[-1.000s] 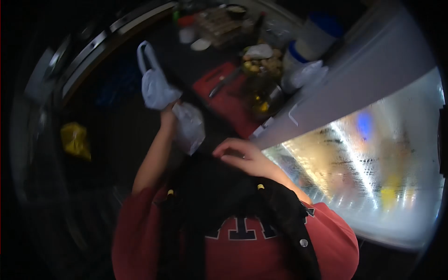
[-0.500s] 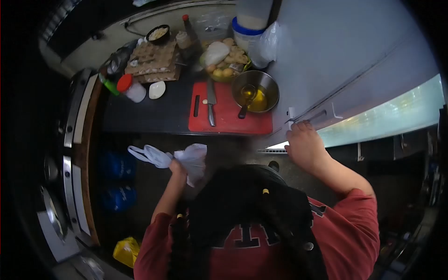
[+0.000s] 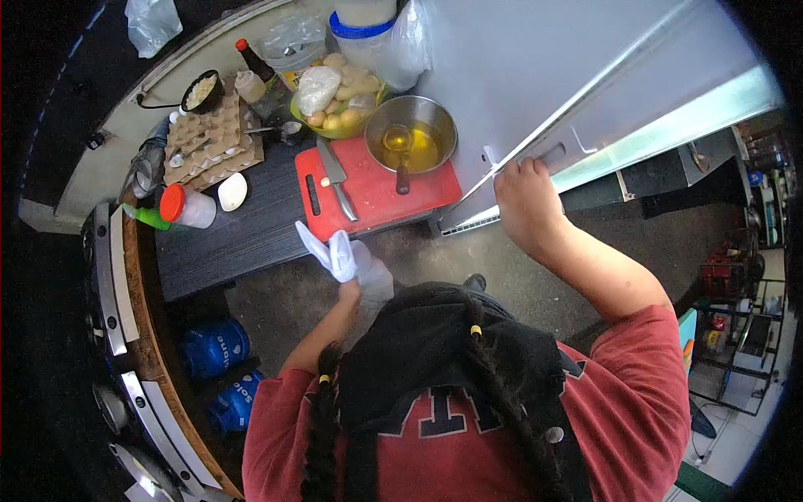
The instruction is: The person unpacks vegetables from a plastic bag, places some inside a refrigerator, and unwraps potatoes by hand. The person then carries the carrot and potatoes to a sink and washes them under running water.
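Though near counter edge [image 3: 238,268], bag [image 3: 340,258] above open floor [image 3: 431,255]

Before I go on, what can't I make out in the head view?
All head view:
Left hand: fingers mostly hidden by the white bag.
Bag's contents: hidden by bunched plastic.
Right hand: thumb hidden behind the hand.
Lit panel: too steeply angled to show what's behind.
Container above blue lid: cut off by upper edge.

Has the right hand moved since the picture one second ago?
Yes, rightward: judged against the red cutting board, the right hand has gone from below it in view to beyond its right end, at the refrigerator door.
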Tool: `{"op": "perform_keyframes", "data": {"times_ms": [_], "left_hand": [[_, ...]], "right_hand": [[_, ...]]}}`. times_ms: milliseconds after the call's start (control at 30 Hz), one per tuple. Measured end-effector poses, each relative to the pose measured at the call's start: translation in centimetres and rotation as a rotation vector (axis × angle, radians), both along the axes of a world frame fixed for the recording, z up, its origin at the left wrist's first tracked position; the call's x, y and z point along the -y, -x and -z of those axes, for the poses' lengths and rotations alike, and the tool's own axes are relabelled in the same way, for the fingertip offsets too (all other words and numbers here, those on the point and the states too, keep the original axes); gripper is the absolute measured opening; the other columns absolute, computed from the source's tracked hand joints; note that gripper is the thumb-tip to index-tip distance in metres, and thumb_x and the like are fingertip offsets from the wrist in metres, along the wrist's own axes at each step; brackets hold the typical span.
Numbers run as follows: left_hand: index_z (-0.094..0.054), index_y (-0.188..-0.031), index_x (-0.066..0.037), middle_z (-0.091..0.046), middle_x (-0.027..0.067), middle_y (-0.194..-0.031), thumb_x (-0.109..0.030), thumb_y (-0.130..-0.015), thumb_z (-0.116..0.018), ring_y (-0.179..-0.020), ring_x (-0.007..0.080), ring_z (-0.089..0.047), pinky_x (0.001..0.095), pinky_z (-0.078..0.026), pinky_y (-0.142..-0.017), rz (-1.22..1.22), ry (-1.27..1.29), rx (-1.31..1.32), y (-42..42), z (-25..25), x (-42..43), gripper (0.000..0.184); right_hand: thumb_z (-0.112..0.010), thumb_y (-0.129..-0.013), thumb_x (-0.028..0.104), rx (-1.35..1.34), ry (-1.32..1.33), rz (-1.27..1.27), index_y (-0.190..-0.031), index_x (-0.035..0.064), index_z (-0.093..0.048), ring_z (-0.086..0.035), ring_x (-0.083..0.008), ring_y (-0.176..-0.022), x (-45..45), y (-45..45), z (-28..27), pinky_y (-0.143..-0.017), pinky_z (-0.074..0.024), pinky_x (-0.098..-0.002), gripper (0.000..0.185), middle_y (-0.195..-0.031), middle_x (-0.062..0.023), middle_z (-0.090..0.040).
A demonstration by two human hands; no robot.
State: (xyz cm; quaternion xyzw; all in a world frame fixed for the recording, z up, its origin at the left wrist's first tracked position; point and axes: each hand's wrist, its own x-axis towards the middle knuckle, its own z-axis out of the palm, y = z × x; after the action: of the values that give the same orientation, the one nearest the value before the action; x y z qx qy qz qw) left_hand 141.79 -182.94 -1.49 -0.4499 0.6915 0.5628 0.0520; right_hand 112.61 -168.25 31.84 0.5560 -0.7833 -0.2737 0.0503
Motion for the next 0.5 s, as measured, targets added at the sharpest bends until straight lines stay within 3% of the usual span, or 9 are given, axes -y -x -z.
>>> {"op": "perform_keyframes", "data": {"times_ms": [133, 167, 200, 267, 333, 400, 467, 500], "left_hand": [[-0.06, -0.119, -0.004, -0.063, 0.0206, -0.115, -0.036, -0.091, -0.052, -0.11, 0.0335, -0.059, 0.0415, -0.044, -0.093, 0.129, 0.071, 0.091, -0.1, 1.2, 0.1, 0.043], [-0.06, -0.119, -0.004, -0.063, 0.0207, -0.115, -0.036, -0.091, -0.052, -0.11, 0.0337, -0.059, 0.0416, -0.044, -0.093, 0.157, 0.079, 0.105, -0.1, 1.5, 0.1, 0.043], [-0.059, -0.119, -0.005, -0.063, 0.0209, -0.116, -0.036, -0.091, -0.052, -0.111, 0.0339, -0.059, 0.0418, -0.044, -0.093, 0.189, 0.078, 0.115, 0.3, 2.0, 0.0, 0.043], [-0.059, -0.12, -0.005, -0.063, 0.0212, -0.117, -0.036, -0.091, -0.052, -0.111, 0.0342, -0.058, 0.042, -0.044, -0.093, 0.259, 0.073, 0.115, 1.7, 3.0, -0.3, 0.043], [-0.059, -0.12, -0.005, -0.063, 0.0213, -0.117, -0.036, -0.091, -0.052, -0.112, 0.0344, -0.058, 0.0421, -0.044, -0.094, 0.346, 0.08, 0.099, 3.1, 4.7, -0.6, 0.044], [-0.06, -0.122, -0.008, -0.062, 0.0216, -0.12, -0.04, -0.094, -0.044, -0.115, 0.033, -0.058, 0.0414, -0.045, -0.092, 0.459, 0.196, -0.014, 4.3, 6.5, -1.2, 0.046], [-0.061, -0.119, -0.006, -0.062, 0.0232, -0.118, -0.036, -0.094, -0.044, -0.114, 0.036, -0.058, 0.0424, -0.045, -0.092, 0.511, 0.139, 0.003, 7.5, 4.3, -1.8, 0.043], [-0.06, -0.119, -0.005, -0.061, 0.0244, -0.118, -0.034, -0.094, -0.044, -0.114, 0.0371, -0.057, 0.0426, -0.045, -0.092, 0.548, 0.153, -0.015, 9.0, 4.1, -1.9, 0.042]], "right_hand": [[-0.052, -0.078, 0.012, 0.159, 0.228, -0.03, -0.091, 0.002, -0.063, -0.055, -0.0315, -0.089, -3.6, -1.6, 1.5, -0.081, -0.0429, -0.0442, 0.02, -0.092, -0.0164, -0.057], [-0.053, -0.079, 0.014, 0.127, 0.239, -0.153, -0.093, 0.0031, -0.063, -0.054, -0.0312, -0.088, -5.6, -2.6, 1.2, -0.08, -0.0423, -0.0449, 0.02, -0.092, -0.0155, -0.056], [-0.057, -0.082, 0.022, 0.226, -0.052, 0.075, -0.094, 0.0039, -0.063, -0.054, -0.0305, -0.092, -5.3, -4.9, -1.6, -0.083, -0.0425, -0.0441, 0.022, -0.094, -0.0148, -0.057], [-0.062, -0.077, 0.023, 0.498, 0.152, 0.058, -0.102, 0.0051, -0.06, -0.054, -0.0288, -0.099, -6.9, -6.0, -1.0, -0.088, -0.0425, -0.0409, 0.031, -0.099, -0.013, -0.056], [-0.064, -0.076, 0.022, 0.555, 0.15, -0.072, -0.102, 0.0043, -0.06, -0.055, -0.0306, -0.098, -6.5, -5.8, -1.0, -0.087, -0.0444, -0.0426, 0.032, -0.097, -0.0142, -0.056], [-0.063, -0.079, 0.02, 0.592, 0.214, 0.008, -0.104, 0.0031, -0.059, -0.055, -0.0321, -0.105, -7.1, -5.3, 3.5, -0.09, -0.0451, -0.0422, 0.031, -0.103, -0.0167, -0.057], [-0.063, -0.083, 0.021, 0.934, 0.216, 0.388, -0.111, 0.0014, -0.057, -0.057, -0.0347, -0.107, -7.2, -4.7, 6.8, -0.091, -0.0467, -0.0425, 0.035, -0.111, -0.0187, -0.057], [-0.063, -0.083, 0.023, 0.895, 0.142, 0.503, -0.116, 0.0013, -0.055, -0.058, -0.0355, -0.107, -7.2, -4.2, 8.1, -0.09, -0.0481, -0.0432, 0.04, -0.116, -0.0195, -0.056]]}}
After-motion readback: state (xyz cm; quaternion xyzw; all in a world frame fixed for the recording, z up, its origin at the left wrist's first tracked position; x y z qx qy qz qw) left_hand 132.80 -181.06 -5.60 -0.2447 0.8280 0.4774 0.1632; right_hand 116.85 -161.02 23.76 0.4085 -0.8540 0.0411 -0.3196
